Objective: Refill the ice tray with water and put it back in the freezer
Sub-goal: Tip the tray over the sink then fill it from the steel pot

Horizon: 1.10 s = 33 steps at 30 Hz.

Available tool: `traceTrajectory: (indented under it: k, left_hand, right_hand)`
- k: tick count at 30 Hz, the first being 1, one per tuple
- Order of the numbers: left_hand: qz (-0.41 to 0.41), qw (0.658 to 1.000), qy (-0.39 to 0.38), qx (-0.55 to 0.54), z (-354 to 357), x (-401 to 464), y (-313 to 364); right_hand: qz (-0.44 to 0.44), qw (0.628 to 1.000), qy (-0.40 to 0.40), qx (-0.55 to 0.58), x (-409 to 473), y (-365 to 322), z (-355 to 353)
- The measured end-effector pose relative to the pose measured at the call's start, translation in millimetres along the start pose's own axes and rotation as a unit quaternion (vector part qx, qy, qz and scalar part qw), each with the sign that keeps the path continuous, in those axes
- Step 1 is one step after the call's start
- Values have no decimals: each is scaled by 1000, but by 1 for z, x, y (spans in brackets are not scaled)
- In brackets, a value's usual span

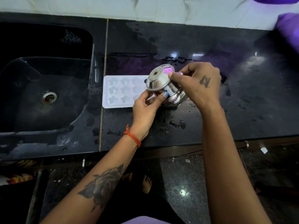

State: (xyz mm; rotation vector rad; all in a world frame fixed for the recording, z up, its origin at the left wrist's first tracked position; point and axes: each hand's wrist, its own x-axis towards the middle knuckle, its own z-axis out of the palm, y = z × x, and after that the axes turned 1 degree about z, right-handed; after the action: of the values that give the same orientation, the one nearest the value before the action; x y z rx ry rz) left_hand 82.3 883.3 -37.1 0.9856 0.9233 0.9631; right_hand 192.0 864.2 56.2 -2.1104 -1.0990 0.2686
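Steel pot over star-moulded tray

White ice tray (star-shaped cells, seemingly unfilled) lies flat beside sink.

Black stone counter spans mid-frame, wet patches and light glare on it. Dark sink at left (metal drain visible). White wall along top. Speckled dark floor at bottom.
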Motion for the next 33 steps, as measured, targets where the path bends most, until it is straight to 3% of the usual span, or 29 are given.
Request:
traceTrajectory:
  k: [11,33]
  left_hand:
    - [30,998,10,62,9,4,3]
    - [-29,998,-52,-15,26,0,-8]
  right_hand:
    - [86,990,6,108,-1,20,-2]
    - [17,998,26,-54,1,13,-20]
